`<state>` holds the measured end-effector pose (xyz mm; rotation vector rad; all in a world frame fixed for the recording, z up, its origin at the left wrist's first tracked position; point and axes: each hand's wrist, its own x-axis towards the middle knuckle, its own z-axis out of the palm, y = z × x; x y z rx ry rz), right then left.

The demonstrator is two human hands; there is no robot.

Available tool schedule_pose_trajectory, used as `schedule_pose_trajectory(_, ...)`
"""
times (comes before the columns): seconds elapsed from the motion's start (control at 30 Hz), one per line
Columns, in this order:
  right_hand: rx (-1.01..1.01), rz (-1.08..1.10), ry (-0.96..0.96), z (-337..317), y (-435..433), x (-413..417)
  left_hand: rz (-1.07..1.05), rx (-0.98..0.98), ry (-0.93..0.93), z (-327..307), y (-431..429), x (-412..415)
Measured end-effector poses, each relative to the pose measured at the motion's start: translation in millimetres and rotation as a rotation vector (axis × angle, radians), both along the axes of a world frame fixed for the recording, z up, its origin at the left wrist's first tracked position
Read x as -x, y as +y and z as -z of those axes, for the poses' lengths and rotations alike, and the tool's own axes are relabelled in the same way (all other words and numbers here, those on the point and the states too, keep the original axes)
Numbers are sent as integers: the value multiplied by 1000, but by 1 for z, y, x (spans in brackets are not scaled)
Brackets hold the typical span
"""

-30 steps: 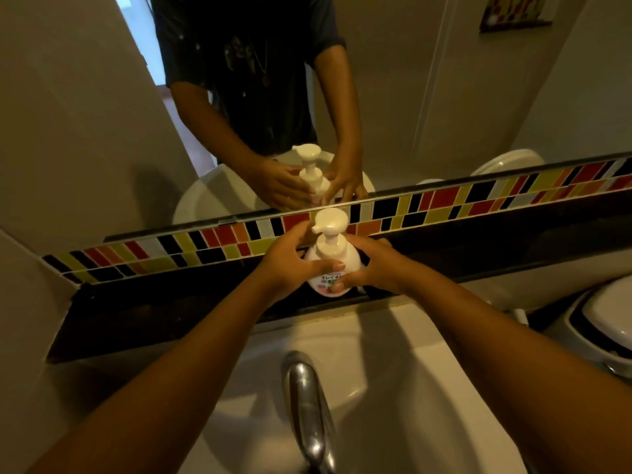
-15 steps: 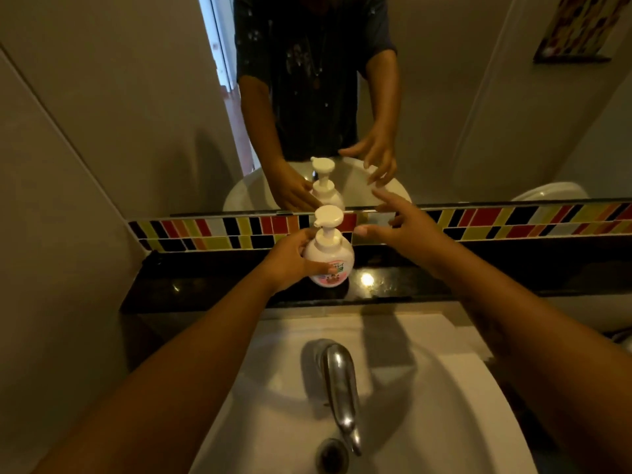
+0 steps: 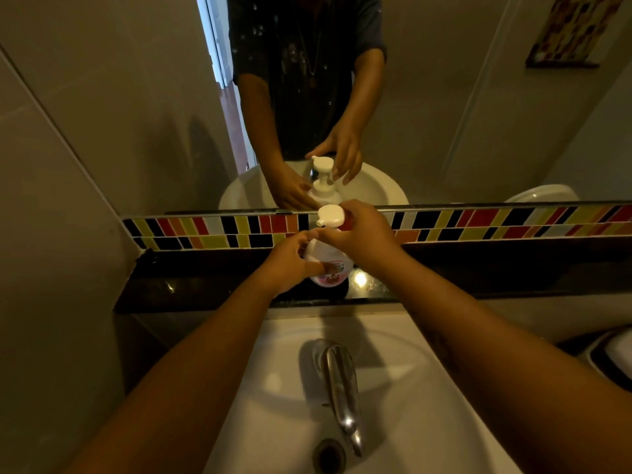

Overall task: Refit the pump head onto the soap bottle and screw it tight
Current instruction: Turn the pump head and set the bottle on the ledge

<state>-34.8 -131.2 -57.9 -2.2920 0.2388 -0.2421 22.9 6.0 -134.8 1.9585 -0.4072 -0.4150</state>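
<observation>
Item: soap-bottle refit, one moment, listed from frame left to frame right.

Left hand (image 3: 290, 265): centre of frame, grip wrapped around the left flank of the soap bottle (image 3: 328, 265), fingers curled across its front, bracing it.

Soap bottle: white body with a pink label, upright on the dark tabletop (image 3: 205, 292) that runs across the middle of the frame, just below the tile strip.

Pump head (image 3: 330, 215): white, seated on the bottle neck, spout turned toward lower left.

Right hand (image 3: 359, 234): just right of the pump, grip pinching the neck under the pump head, thumb and forefinger tips meeting the left hand's fingers.

Step judged: pump head already on the neck, threading in hand. The collar is hidden by the fingers, so tightness cannot be told. The next move likely calls for a firm twist of the collar while the left hand stops the bottle turning.

Surroundings: coloured tile strip (image 3: 478, 222) behind; mirror (image 3: 478, 114) above, repeating hands and bottle; white basin (image 3: 410, 388) in the lower frame, with chrome tap (image 3: 338, 381) and drain (image 3: 328, 455).

Obstruction: none near the bottle; the tap sits well below the forearms.
</observation>
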Motion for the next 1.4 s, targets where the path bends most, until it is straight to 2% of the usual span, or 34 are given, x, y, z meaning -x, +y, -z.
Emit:
schedule_pose_trajectory(0.17,72,49,-46,6,4,-4,11,-5,-17,1,1,0)
schedule_pose_trajectory(0.37,123,-126,26,-5,-12,-6,42,-39,-27,-1,2,-3)
schedule_pose_trajectory(0.47,50,-272,118,-14,-22,-3,59,-59,-40,-4,2,-5)
schedule_pose_trajectory(0.57,45,-322,168,-22,-27,-1,64,-82,-47,-6,1,-5)
schedule_pose_trajectory(0.63,49,-303,149,-26,-26,0,67,-79,-38,-6,2,-4)
schedule_pose_trajectory(0.77,-78,-167,61,-29,-20,-1,72,-81,-54,-7,2,-3)
schedule_pose_trajectory(0.93,124,-87,25,-17,-8,0,64,-61,-33,-9,2,0)
schedule_pose_trajectory(1.23,114,-149,60,-21,-12,2,90,-89,-33,-13,3,-3)
schedule_pose_trajectory(1.3,61,-148,58,-17,-12,3,98,-103,-16,-15,3,-4)
schedule_pose_trajectory(1.4,-180,-125,42,-5,-15,11,140,-126,0,-19,2,-4)
